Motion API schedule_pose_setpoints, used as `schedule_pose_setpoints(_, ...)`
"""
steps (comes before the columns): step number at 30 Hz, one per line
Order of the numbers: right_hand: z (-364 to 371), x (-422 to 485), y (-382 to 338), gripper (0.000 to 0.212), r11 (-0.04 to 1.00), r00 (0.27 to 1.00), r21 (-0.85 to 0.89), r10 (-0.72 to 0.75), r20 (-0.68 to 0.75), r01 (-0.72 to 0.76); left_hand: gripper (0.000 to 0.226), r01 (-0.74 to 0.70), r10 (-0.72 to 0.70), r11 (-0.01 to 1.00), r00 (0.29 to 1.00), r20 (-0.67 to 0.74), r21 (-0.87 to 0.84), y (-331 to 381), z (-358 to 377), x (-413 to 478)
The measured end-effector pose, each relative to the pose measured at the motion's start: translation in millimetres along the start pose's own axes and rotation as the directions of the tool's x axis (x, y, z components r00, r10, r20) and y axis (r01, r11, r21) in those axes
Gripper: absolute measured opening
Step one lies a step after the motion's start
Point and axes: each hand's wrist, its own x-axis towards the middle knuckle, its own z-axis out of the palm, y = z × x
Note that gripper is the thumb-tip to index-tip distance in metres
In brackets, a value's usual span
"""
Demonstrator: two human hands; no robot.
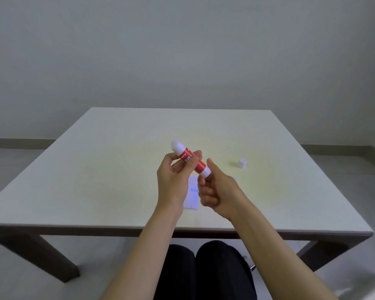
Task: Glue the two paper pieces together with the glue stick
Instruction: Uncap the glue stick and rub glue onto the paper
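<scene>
Left hand (171, 180) is raised above the table (95, 169), palm turned toward the camera. Its thumb and fingers are closed around the red middle of the glue stick (189, 158), thumb on the near-left side of the barrel, fingertips (197, 154) wrapped over the far-right side.

The glue stick is held clear of the table surface, tilted, its white rounded end pointing up and away to the left beyond the left thumb, its other white end pointing down toward the right hand. Whether a cap is on the upper end cannot be told.

Right hand (217, 189) sits just right of and below the left. Its thumb and forefinger pinch the lower white end of the stick; the remaining fingers are curled into the palm.

A white paper piece (193, 194) with faint blue marks lies flat on the table, directly below and behind both hands, partly hidden by them. A sliver of a second white sheet appears just right of the right wrist; its outline is too faint to confirm.

A small white object (242, 163) stands on the table, well to the right of the right thumb, apart from everything else. It may be a cap; not certain.
</scene>
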Motion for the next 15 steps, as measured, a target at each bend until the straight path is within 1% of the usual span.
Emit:
schedule_pose_setpoints(1, -2.4, 0.5, 1.6, 0.052, 0.996, 0.997, -0.051, -0.08, -0.008, 0.08, 0.019, 0.002, -0.002, 1.0, 1.0, -0.003, -0.001, -0.5, -0.5, 0.0)
schedule_pose_setpoints(2, -4.4, 0.5, 2.6, 0.04, 0.981, 0.984, -0.082, -0.176, 0.011, 0.176, 0.018, 0.005, -0.005, 1.0, 1.0, -0.013, -0.005, -1.3, -1.4, 0.8)
schedule_pose_setpoints(3, -6.0, -0.8, 2.8, 0.025, 0.965, 0.968, -0.079, -0.249, 0.041, 0.251, 0.017, 0.007, -0.008, 1.0, 1.0, -0.022, -0.013, -1.6, -2.3, 1.9)
schedule_pose_setpoints(4, -8.4, -1.5, 3.0, 0.018, 0.954, 0.953, -0.051, -0.293, 0.072, 0.297, 0.017, 0.009, -0.009, 1.0, 1.0, -0.025, -0.019, -2.0, -3.1, 2.9)
schedule_pose_setpoints(5, -10.3, -2.4, 2.3, 0.019, 0.955, 0.952, -0.02, -0.292, 0.094, 0.295, 0.017, 0.009, -0.009, 1.0, 1.0, -0.021, -0.023, -2.4, -3.5, 3.1)
schedule_pose_setpoints(6, -11.5, -3.3, 1.7, 0.021, 0.967, 0.961, 0.005, -0.255, 0.108, 0.256, 0.018, 0.008, -0.008, 1.0, 1.0, -0.006, -0.026, -3.1, -3.4, 2.5)
schedule_pose_setpoints(8, -10.9, -5.7, 1.1, 0.032, 0.996, 0.992, 0.059, -0.07, 0.101, 0.064, 0.019, 0.006, -0.006, 1.0, 0.999, 0.037, -0.021, -4.6, -2.0, -0.2)
schedule_pose_setpoints(9, -9.8, -5.9, 1.0, 0.036, 0.996, 0.997, 0.084, 0.018, 0.073, -0.024, 0.02, 0.005, -0.004, 1.0, 0.998, 0.06, -0.016, -5.1, -1.1, -1.7)
schedule_pose_setpoints(10, -8.6, -5.2, 1.5, 0.037, 0.993, 0.998, 0.099, 0.058, 0.034, -0.061, 0.021, 0.004, -0.003, 1.0, 0.997, 0.077, -0.016, -5.9, -0.3, -2.3)
schedule_pose_setpoints(11, -7.7, -5.4, 2.8, 0.038, 0.994, 0.999, 0.096, 0.046, -0.01, -0.045, 0.023, 0.005, -0.003, 1.0, 0.997, 0.081, -0.021, -6.1, 0.1, -2.4)
schedule_pose_setpoints(13, -8.8, -4.8, 6.2, 0.04, 0.993, 0.994, 0.074, -0.088, -0.068, 0.093, 0.023, 0.021, -0.017, 0.998, 0.998, 0.065, -0.054, -5.7, -0.2, -0.7)
schedule_pose_setpoints(15, -10.1, -7.3, 6.5, 0.032, 0.966, 0.966, 0.007, -0.26, -0.018, 0.26, 0.021, 0.019, -0.017, 0.999, 0.999, 0.048, -0.047, -5.2, -1.7, 1.4)
